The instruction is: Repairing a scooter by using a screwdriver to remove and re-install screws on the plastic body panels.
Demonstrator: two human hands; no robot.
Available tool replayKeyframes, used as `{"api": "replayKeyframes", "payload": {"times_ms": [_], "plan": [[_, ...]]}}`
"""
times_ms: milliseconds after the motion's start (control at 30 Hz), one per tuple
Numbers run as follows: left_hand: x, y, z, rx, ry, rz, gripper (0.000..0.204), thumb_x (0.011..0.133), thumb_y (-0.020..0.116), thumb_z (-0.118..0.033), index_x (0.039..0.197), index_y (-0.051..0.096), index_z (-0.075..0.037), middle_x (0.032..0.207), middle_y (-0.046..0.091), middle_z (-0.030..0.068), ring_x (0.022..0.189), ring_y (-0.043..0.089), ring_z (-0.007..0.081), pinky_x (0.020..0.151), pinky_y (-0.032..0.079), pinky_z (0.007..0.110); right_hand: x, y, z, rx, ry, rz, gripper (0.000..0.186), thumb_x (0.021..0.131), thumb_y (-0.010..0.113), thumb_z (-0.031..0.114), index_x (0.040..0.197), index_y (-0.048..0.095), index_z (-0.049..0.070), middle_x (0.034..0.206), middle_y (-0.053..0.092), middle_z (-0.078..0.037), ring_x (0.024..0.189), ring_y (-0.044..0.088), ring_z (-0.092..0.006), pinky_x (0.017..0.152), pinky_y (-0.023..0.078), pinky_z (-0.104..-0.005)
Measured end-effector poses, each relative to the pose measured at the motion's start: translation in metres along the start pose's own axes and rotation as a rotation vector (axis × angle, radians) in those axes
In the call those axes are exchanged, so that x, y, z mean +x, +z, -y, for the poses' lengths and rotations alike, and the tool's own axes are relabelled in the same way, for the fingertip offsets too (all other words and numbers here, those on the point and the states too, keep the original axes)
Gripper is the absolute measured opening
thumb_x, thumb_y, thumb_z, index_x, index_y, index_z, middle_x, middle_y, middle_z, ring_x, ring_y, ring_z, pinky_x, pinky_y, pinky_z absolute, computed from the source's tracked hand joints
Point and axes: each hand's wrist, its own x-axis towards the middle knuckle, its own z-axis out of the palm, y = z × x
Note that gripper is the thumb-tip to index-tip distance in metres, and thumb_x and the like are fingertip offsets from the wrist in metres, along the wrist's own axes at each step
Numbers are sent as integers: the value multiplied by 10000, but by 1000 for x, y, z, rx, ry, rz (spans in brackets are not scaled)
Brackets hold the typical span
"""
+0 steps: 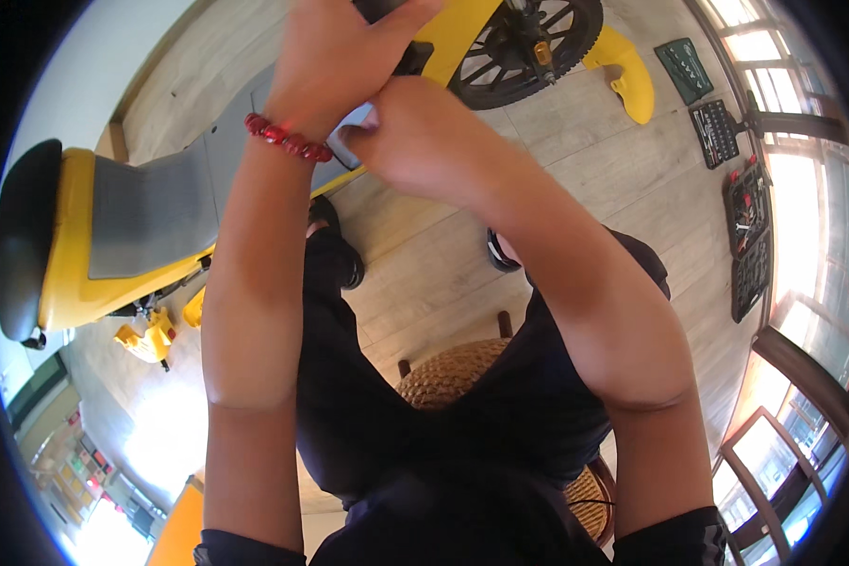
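A yellow scooter (64, 247) with a grey seat (151, 212) stands in front of me and to the left. My left hand (344, 57), with a red bead bracelet (289, 138) at its wrist, reaches over the scooter's front part. A dark object (377, 8) shows between its thumb and palm, cut off by the upper edge. My right hand (415, 132) is curled just below the left wrist, and its fingertips are mostly hidden. Close to them is a pale shiny piece (357, 121), too blurred to name.
The front wheel (528, 47) and a loose yellow curved panel (629, 85) lie beyond my hands. Tool cases (750, 212) line the right side by the windows. A yellow part (147, 338) rests on the floor at left. I sit on a woven stool (453, 373).
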Motion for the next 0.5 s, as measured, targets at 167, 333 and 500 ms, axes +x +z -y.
{"api": "replayKeyframes", "payload": {"times_ms": [167,333,500], "plan": [[-2,0,0,-120,-32,21,525,777,782,-89,1121,399,13,984,524,160,944,521,245,842,456,392,2,12,7,443,78,-158,290,842,622,119,1091,601,-27,988,674,-245,966,642,-417,829,503,-455],[2,-1,13,220,122,-63,623,827,787,-332,1115,442,98,968,561,163,864,552,239,779,475,342,12,49,0,571,-47,-373,314,852,589,61,1155,554,-11,1069,662,-233,1022,623,-421,849,492,-435],[5,-4,25,280,111,-30,757,783,829,-404,1161,425,112,1057,547,185,964,554,252,858,470,356,20,52,-17,721,-72,-300,204,889,585,135,1029,614,-10,1008,664,-280,997,603,-474,837,484,-526]]}}
